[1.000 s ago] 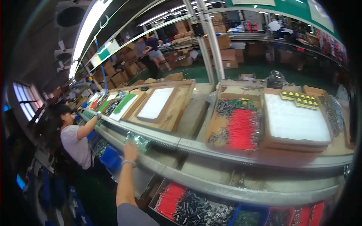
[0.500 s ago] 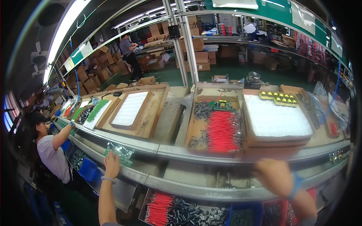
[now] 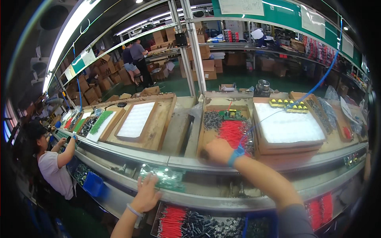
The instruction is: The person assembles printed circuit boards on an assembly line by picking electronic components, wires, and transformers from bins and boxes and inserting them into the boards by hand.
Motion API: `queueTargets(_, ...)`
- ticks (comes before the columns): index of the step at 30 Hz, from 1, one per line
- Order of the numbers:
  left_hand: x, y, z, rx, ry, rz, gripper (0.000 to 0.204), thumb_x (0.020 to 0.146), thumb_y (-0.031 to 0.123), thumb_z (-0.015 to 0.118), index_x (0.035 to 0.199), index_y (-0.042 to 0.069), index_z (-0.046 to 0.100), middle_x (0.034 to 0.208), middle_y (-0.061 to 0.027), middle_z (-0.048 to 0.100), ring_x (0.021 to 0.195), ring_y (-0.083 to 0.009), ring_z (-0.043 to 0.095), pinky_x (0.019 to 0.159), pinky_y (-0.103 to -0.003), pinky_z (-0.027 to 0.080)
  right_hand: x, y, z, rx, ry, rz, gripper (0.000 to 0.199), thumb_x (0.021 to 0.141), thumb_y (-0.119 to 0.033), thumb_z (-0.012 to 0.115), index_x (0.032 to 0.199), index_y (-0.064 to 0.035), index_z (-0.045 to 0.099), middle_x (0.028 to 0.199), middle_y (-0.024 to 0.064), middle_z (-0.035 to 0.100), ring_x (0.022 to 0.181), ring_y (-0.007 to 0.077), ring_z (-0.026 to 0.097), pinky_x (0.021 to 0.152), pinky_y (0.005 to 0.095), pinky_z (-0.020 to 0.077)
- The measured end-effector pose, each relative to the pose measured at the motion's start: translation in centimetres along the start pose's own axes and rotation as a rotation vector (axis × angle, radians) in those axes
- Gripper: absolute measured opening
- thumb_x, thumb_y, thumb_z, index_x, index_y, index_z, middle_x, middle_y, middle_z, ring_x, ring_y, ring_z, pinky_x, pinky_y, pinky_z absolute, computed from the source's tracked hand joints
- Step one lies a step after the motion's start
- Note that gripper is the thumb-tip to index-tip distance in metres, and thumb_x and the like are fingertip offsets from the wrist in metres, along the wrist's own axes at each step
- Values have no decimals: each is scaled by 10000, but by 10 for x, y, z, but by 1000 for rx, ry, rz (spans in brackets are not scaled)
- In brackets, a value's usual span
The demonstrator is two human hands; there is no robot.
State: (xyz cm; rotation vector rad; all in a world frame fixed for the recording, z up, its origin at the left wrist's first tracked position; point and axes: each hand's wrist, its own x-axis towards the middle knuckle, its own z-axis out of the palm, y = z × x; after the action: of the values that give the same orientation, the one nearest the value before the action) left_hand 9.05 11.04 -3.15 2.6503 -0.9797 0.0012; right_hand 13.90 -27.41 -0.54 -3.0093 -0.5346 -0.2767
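My left hand (image 3: pixel 147 193) is at the near edge of the conveyor rail, fingers apart and reaching toward a green circuit board (image 3: pixel 162 177). The board is blurred, and whether the fingertips touch it is unclear. My right hand (image 3: pixel 220 150), with a blue wrist strap (image 3: pixel 237 154), is down in the near left part of a cardboard tray (image 3: pixel 201 131). Its fingers point away from view and are mostly hidden. Beside it in the tray lie a bundle of red wires (image 3: pixel 234 133), a pile of small leaded parts (image 3: pixel 212 120) and a small green board with a yellow-marked component (image 3: pixel 232 114).
Right of the tray stands a stack topped with white foam (image 3: pixel 287 123) and yellow-black components (image 3: pixel 289 106). A coiled blue cord (image 3: pixel 323 81) hangs across there. Below the rail is a bin with red wires (image 3: pixel 172 222) and black parts. A co-worker (image 3: pixel 53 162) works at left.
My right hand has swung left and forward into the tray. The circuit board has shifted right along the rail; my left hand has moved right and nearer, its fingers now spread.
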Motion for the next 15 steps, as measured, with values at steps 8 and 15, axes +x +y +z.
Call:
queueTargets(8, 33, 96, 13, -22, -196, 329, 797, 923, 371, 670, 1510, -45, 328, 1535, -236, 406, 1513, -423, 216, 1211, -640, 73, 1, 19, 2, 82, 82, 50, 117, 792, -95, 670, 851, -31, 748, 831, 224, 721, 828, 391, 727, 735, 488, 592)
queueTargets(15, 60, 156, 36, 2, -127, 574, 780, 987, 497, 558, 1523, -28, 344, 1400, -253, 541, 1480, -395, 317, 1206, -598, 137, -1, 24, 3, 211, 231, 38, 151, 844, -112, 641, 931, -44, 743, 893, 218, 706, 868, 401, 704, 756, 485, 571)
